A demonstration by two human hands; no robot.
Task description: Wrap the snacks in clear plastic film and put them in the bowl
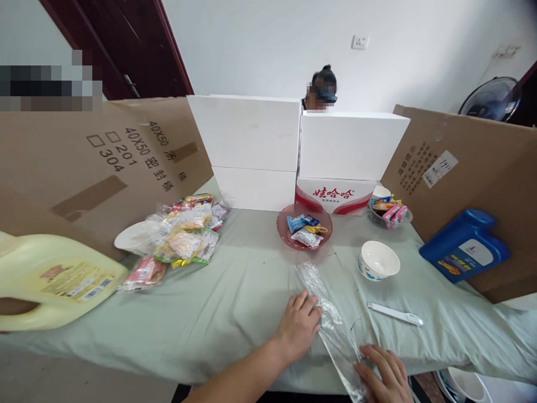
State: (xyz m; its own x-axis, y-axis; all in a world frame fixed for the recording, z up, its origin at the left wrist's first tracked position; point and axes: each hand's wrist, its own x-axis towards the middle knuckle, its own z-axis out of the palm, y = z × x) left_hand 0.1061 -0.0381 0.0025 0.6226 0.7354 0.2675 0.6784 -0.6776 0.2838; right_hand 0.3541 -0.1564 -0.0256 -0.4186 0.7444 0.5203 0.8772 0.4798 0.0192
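While both hands rest on the green cloth (235, 291) at the near edge of the table, a clear plastic bag (331, 319) is pinned between them, lying flat and crumpled. The left hand (298, 327) is laid palm down, fingers loosely spread, with its fingertips pressed on the upper left side of the bag; the right hand (384, 374) is set lower and nearer the body, fingers slightly curled, its fingertips touching the bag's near end. Nothing is pinched or lifted by either hand, as far as can be seen. The long axis of the bag is run diagonally, from the far left, just below a red dish (304, 226), down to the near right, where it ends by the right hand. The near end is thus reached by the right hand, the middle by the left, whose forearm is stretched in from the lower centre. Just right of the bag a white pen-like stick (395, 314) is laid flat, and beyond it a white bowl (378, 260) is stood upright. Further left a heap of wrapped snacks (184, 235) and a yellow jug (54, 280) on its side are seen; to the right a blue jug (464, 246) is leaned against cardboard. White boxes (293, 145) are stacked at the back, with another person partly seen behind them.
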